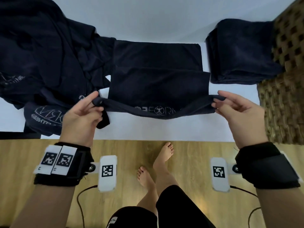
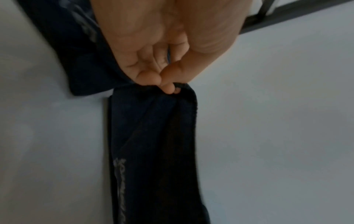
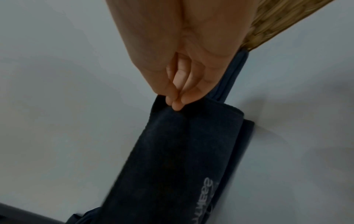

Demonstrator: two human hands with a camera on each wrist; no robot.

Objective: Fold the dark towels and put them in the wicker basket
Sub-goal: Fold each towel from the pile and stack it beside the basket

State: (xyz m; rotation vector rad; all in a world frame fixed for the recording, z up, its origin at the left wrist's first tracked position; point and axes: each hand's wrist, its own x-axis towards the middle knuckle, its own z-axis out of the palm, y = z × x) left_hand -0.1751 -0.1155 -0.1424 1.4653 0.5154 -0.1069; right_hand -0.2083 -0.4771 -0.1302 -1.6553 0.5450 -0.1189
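Observation:
A dark navy towel [image 1: 156, 76] with pale lettering lies partly folded in the middle of the white table [image 1: 156, 18]. Its near edge is lifted off the table. My left hand [image 1: 92, 104] pinches the left corner of that edge between thumb and fingers [image 2: 153, 77]. My right hand [image 1: 220, 102] pinches the right corner [image 3: 176, 104]. The towel [image 2: 153, 144] hangs stretched between both hands. A stack of folded dark towels [image 1: 241, 51] leans at the wicker basket [image 1: 286, 89] on the right. A heap of unfolded dark towels [image 1: 41, 60] covers the table's left side.
The table's near edge runs across the head view above a wooden floor [image 1: 131, 150]. My bare feet [image 1: 158, 163] stand below it. Cables trail from both wrist cameras. The wicker basket [image 3: 277, 25] is close behind my right hand.

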